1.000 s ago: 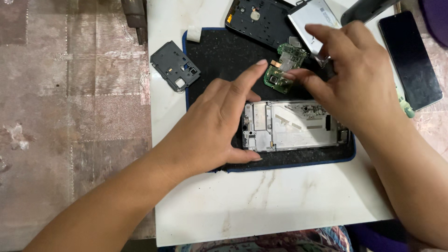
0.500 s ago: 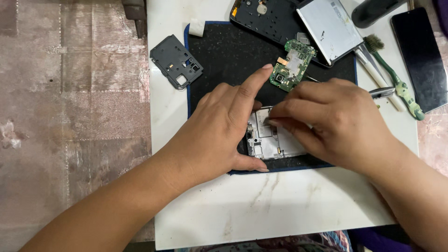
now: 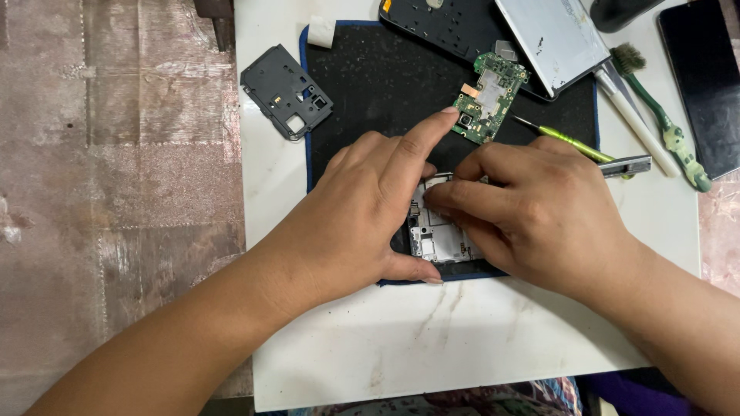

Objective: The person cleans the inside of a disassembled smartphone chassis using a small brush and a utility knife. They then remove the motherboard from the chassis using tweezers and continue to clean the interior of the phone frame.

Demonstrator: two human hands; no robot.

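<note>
Resting on the opened phone frame (image 3: 435, 235) at frame centre, both hands now cover it: right hand (image 3: 539, 219), come down from the green circuit board (image 3: 489, 96) left lying above, pinches at its inner edge while left hand (image 3: 370, 212) presses flat, ungripped.

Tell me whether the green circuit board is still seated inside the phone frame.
No: the green circuit board lies loose on the black mat, apart from the phone frame under both hands.
</note>
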